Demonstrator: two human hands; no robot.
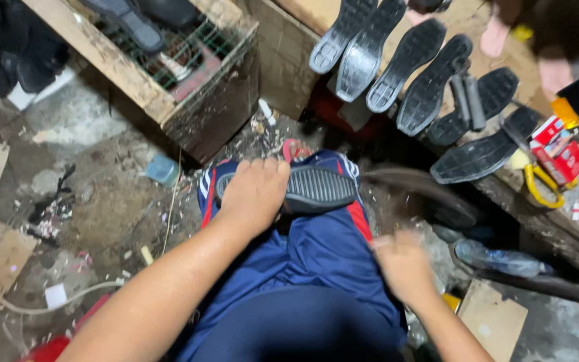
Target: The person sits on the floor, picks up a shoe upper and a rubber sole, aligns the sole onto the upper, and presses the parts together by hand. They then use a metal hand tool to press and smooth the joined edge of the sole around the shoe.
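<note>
The person wears dark blue sport trousers [316,268] with red side panels and thin white stripes along the leg. Both forearms are bare, with no sleeves, no gloves and no watch on the wrists.

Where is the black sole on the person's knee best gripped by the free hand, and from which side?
Grip the sole at its exposed ribbed end, coming from the right: the left hand covers the other end, and the right hand is probably nearest that free end.

one head cam, looks steeply down, close over lap [316,268] & littered floor [95,201].
</note>
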